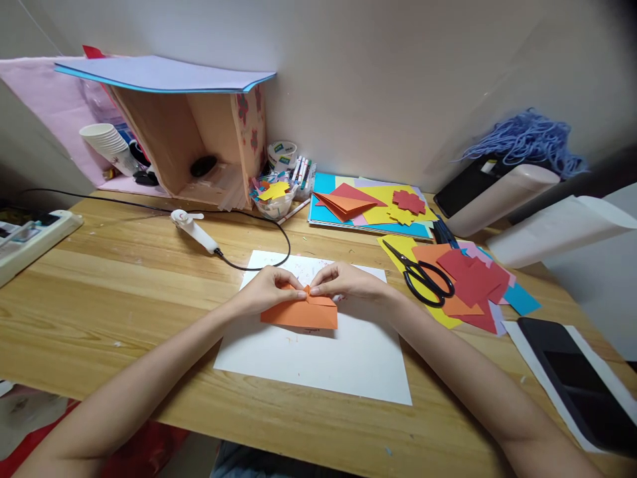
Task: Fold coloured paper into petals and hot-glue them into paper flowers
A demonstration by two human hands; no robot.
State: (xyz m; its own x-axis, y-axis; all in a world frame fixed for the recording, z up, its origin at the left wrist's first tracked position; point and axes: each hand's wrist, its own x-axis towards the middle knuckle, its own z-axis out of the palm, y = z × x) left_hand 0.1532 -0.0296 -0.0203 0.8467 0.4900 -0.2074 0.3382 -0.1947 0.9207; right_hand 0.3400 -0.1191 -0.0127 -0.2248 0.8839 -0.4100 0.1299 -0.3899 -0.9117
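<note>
A folded orange paper (302, 313) lies on a white sheet (318, 352) in the middle of the wooden desk (124, 292). My left hand (269, 289) pinches its top edge from the left, fingers closed on the fold. My right hand (348, 282) pinches the same edge from the right, fingertips meeting the left hand's at the centre of the fold.
Black scissors (423, 277) rest on loose coloured paper pieces (468, 285) to the right. A stack of coloured sheets (373, 206) lies behind. A white handheld fan (194, 229) with a black cable, a cardboard box (199, 153), a cup of scraps (273, 199), a dark tablet (572, 372) and a power strip (30, 239) surround the work area.
</note>
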